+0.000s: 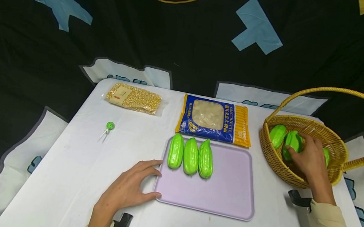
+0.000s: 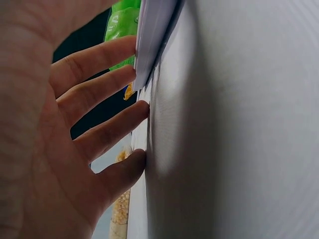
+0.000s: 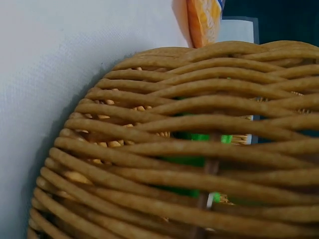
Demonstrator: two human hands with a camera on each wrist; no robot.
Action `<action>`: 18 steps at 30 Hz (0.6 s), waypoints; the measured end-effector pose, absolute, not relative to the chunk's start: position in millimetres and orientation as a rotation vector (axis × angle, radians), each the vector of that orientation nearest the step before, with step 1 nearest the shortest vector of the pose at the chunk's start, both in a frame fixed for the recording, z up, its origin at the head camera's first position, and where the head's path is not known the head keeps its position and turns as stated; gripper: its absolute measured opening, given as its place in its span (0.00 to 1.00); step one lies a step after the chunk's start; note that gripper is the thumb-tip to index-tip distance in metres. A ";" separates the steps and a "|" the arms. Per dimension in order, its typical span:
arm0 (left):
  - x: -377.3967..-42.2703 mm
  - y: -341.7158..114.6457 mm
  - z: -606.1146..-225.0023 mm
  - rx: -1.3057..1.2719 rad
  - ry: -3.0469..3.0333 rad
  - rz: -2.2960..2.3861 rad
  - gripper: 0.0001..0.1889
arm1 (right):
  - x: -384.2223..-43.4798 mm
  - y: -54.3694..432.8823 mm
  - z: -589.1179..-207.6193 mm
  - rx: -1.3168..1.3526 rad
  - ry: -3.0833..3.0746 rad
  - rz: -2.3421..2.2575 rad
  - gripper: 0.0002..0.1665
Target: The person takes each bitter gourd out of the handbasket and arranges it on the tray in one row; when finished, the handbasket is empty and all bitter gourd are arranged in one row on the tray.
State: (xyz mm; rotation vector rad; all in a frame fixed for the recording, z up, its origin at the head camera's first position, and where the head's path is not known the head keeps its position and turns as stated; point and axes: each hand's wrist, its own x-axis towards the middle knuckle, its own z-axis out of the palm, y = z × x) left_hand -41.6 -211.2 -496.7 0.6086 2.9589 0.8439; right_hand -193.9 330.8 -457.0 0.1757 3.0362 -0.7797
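In the head view my right hand [image 1: 312, 157] reaches down into the wicker basket [image 1: 267, 162] and grips a bright green ridged gourd [image 1: 292, 141], thumb on the near side and fingers on the far side. Another green gourd [image 1: 277, 136] lies to its left in the basket, and part of one more [image 1: 326, 156] shows at the right. The basket's weave hides this hand in the right wrist view. My left hand [image 1: 130, 185] spreads its fingers at the left edge of the lilac tray [image 1: 224, 190]. Three green gourds [image 1: 191, 156] lie side by side on that tray.
Behind the tray is a blue and yellow pasta bag [image 1: 214, 118]. A packet of corn kernels [image 1: 135, 98] lies at the back left, with a green lollipop [image 1: 110, 125] in front of it. The basket's tall handle [image 1: 339, 90] arches over its opening.
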 end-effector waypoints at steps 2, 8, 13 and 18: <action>-41.8 -210.9 -496.9 0.608 2.959 0.845 0.28 | -194.2 331.6 -456.4 0.183 3.021 -0.774 0.44; -42.3 -211.2 -496.9 0.601 2.960 0.851 0.28 | -193.0 334.0 -453.2 0.172 2.982 -0.773 0.42; -43.3 -211.3 -497.3 0.602 2.963 0.848 0.28 | -190.5 335.5 -452.7 0.142 2.997 -0.773 0.42; -42.7 -211.5 -498.0 0.596 2.955 0.848 0.28 | -187.7 336.4 -453.0 0.140 3.014 -0.787 0.42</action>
